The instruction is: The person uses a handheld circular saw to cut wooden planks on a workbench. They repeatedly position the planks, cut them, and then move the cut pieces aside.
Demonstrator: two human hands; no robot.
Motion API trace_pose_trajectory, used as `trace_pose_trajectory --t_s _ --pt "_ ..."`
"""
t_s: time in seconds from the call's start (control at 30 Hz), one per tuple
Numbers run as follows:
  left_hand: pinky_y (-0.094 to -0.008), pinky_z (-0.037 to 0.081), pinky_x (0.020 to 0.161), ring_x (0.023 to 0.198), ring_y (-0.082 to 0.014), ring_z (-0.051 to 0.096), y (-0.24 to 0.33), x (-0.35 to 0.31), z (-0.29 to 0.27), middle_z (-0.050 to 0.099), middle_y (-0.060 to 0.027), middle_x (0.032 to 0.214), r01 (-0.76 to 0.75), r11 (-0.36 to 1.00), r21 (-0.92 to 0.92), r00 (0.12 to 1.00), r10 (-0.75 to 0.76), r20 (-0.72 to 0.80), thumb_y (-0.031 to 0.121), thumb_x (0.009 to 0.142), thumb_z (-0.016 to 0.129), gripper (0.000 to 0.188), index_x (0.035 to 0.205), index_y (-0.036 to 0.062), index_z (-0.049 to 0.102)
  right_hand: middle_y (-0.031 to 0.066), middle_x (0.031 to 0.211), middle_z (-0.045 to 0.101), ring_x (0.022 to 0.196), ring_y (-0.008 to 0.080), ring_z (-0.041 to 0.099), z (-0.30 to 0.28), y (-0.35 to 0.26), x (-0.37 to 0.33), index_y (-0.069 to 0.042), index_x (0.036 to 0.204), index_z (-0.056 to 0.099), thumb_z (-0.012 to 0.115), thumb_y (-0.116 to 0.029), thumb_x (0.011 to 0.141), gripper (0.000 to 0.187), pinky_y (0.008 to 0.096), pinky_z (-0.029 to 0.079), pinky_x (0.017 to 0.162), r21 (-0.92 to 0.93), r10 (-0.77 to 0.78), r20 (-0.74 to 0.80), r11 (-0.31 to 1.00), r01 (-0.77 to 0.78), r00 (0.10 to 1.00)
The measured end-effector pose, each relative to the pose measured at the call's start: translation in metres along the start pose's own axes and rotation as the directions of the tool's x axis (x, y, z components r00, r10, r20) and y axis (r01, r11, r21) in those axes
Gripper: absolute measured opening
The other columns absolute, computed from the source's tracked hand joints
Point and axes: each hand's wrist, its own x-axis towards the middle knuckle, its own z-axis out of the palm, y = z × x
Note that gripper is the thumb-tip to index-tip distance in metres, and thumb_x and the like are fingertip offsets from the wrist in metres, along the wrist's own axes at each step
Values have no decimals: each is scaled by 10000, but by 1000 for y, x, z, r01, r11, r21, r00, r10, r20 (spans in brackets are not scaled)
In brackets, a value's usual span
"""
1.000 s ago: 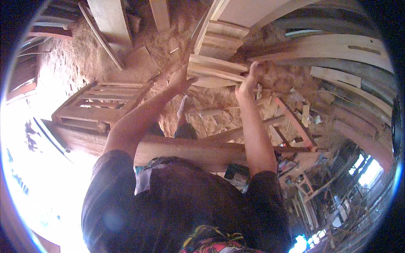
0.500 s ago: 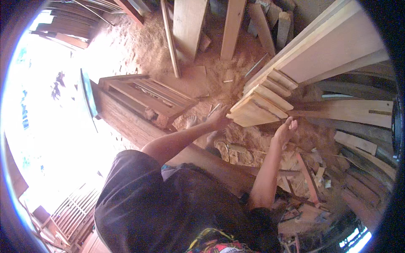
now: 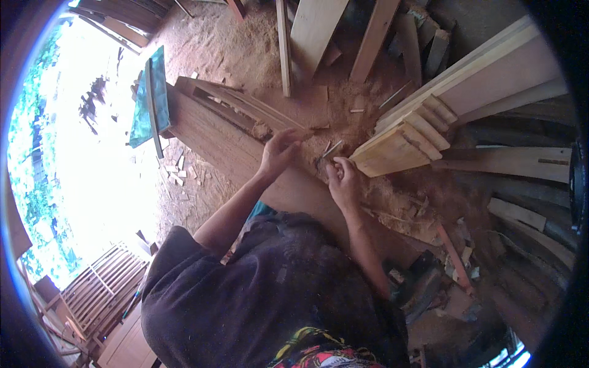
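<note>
My left hand (image 3: 280,157) hovers over the long thick wooden beam (image 3: 224,144) in front of me, its fingers apart and nothing seen in it. To its right, my right hand (image 3: 345,183) is closed with curled fingers; what it holds, if anything, is hidden. Just beyond the right hand stand several leaning pale boards (image 3: 392,154), their stepped ends close to my fingers but apart from them. A slim light stick (image 3: 333,148) shows past the right fingertips, and I cannot tell whether it touches them.
A slatted wooden frame (image 3: 245,105) lies along the beam's far side. Upright planks (image 3: 318,34) lean at the back over sawdust (image 3: 245,52). Long timbers (image 3: 509,162) are stacked at the right. A reddish wooden strip (image 3: 454,260) and scraps lie at the lower right.
Both hands have come away from the leaning boards. My left hand drew back to the left over the beam; my right moved left and its fingers curled. The view shifted too.
</note>
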Motion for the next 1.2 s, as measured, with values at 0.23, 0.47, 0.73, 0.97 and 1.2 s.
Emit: trace_pose_trajectory --t_s 0.23,0.47,0.73,0.97,1.2 --pt "-300 568 813 1032 -162 698 17 96 -68 703 -69 1191 -54 998 -36 998 55 38 221 1011 735 490 1429 35 560 224 1096 717 1040 397 689 53 7 -38 4 1147 700 607 -366 1055 392 485 532 878 -162 177 -23 971 -178 984" --pt "-318 582 836 1085 -216 714 -30 294 -168 660 -145 1306 92 981 168 995 -85 -53 212 990 757 617 1511 51 468 266 1180 722 980 398 724 70 -39 -9 16 1278 700 526 -522 1071 602 481 571 842 -380 598 -203 682 -625 776" --pt "-422 534 1040 1249 -302 648 -195 430 -193 619 -222 1416 234 831 505 962 -272 2 425 849 859 946 1558 10 390 216 1119 735 927 322 726 68 -18 -32 3 1203 735 598 -505 1040 551 450 574 833 -342 619 -258 660 -669 742" --pt "-419 406 1200 1491 -388 430 -258 478 -159 394 -275 1621 400 732 551 880 -475 -8 645 749 879 1314 1631 -31 179 154 860 707 793 271 687 64 -29 -34 0 995 729 620 -282 1044 307 402 534 733 -497 431 -249 712 -497 867" --pt "-444 484 1121 1357 -412 564 -324 510 -119 536 -294 1472 455 737 499 871 -486 -75 682 658 915 1346 1592 -5 232 165 819 730 744 300 703 65 -36 -23 1 897 723 626 -217 1003 261 418 554 722 -387 548 -259 695 -606 795"
